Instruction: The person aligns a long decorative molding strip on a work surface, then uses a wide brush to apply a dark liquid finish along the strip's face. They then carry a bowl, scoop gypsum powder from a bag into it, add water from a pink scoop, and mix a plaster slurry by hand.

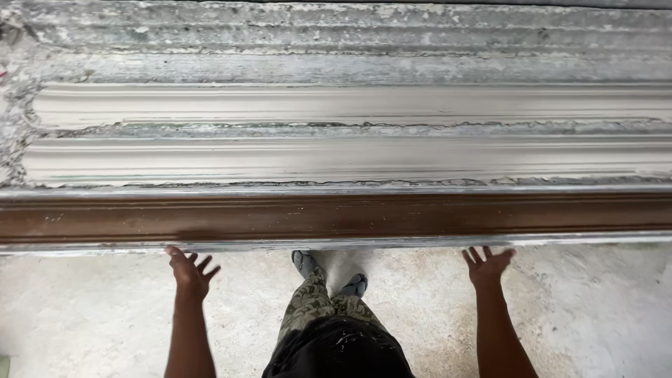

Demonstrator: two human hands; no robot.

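The person stands facing a long workbench, both arms stretched forward. The left hand [190, 269] is spread wide, fingers fanned, palm set against the underside of the bench's near edge towards its left end; it grips nothing that I can see. The right hand [488, 264] is likewise open and fanned, pressed to the same edge well to the right. Between the arms, patterned trousers [313, 306] and grey shoes [306, 262] show on the pale, plaster-dusted concrete floor [595, 308].

The long brown moulding form with a concave channel [336, 217] runs the full width of the near edge, its rims crusted with white plaster. Beyond it, on the bench top, lie two long off-white plaster cornice castings [350, 105], parallel and side by side, with ragged grey crusts along their borders.

Judgement: the step in hand appears to be bracing or lifting the brown form from below at two well-spaced points. Any further move would call for even effort from both palms, since the piece is long and likely heavy.
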